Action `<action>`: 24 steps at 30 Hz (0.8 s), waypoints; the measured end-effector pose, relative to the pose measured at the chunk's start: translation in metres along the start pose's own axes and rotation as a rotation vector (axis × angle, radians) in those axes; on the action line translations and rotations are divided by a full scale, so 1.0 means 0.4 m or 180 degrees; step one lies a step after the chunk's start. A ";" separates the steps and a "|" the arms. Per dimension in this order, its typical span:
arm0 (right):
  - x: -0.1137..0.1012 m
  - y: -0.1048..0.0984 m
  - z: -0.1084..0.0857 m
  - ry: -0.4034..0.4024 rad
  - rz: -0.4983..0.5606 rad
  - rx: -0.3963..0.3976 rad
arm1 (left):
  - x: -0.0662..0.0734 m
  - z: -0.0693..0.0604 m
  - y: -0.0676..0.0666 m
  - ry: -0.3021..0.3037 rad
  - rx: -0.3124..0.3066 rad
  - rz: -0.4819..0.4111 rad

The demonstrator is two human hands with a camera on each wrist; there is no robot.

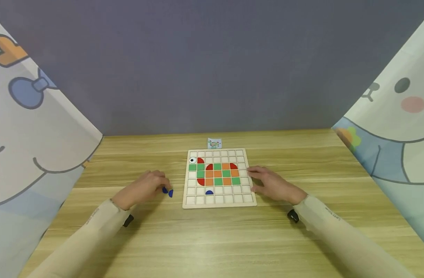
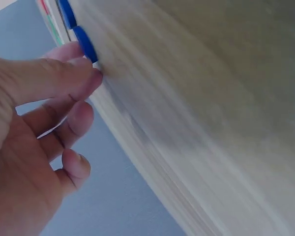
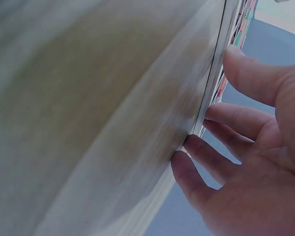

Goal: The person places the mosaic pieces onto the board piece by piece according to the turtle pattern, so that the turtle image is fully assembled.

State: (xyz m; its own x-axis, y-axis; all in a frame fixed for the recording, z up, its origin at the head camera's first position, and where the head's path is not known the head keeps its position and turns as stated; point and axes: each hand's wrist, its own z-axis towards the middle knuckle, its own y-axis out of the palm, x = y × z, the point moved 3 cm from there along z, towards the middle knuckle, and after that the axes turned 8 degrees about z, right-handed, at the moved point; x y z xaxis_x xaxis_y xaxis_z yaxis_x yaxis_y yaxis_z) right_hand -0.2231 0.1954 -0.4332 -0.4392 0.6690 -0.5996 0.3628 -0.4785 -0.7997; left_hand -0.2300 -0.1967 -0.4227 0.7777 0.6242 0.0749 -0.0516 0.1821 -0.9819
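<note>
In the head view, my left hand [image 1: 147, 188] is low over the table, left of the board. Its thumb and fingertips are bent in at a blue half-circle piece [image 1: 164, 190], seemingly pinching it. A second blue half-circle [image 1: 171, 193] lies close beside it. The wooden grid board [image 1: 219, 206] carries green, orange and red pieces and a round eye piece [image 1: 192, 160]. One blue half-circle [image 1: 209, 192] sits in a lower cell. At the board's right edge, my right hand [image 1: 272, 183] rests with extended fingers; the right wrist view shows its fingertips [image 3: 191, 142] against that edge.
Behind the board lies a small picture card [image 1: 214, 143] with a coloured pattern. The wooden table [image 1: 212, 239] ends at a grey back panel [image 1: 215, 69]. Cartoon-printed cloths [image 1: 41, 127] flank it on both sides.
</note>
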 end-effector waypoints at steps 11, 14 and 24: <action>0.000 0.001 0.000 0.0004 -0.0017 -0.0024 | 0.018 0.012 0.000 -0.0313 -0.0310 -0.0018; 0.001 0.002 0.001 0.0004 -0.0011 -0.0023 | 0.020 0.013 0.000 -0.0322 -0.0329 0.0012; 0.001 0.001 0.001 0.0025 0.0033 -0.0044 | 0.036 0.004 -0.008 -0.0726 -0.0525 -0.0151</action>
State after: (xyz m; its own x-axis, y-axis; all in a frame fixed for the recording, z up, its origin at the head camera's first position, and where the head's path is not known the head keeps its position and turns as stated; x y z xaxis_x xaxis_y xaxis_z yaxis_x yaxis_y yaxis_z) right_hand -0.2234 0.1955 -0.4338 -0.4290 0.6685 -0.6076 0.3786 -0.4776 -0.7928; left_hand -0.2197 -0.1872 -0.4184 0.6147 0.7762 0.1403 0.0987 0.1008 -0.9900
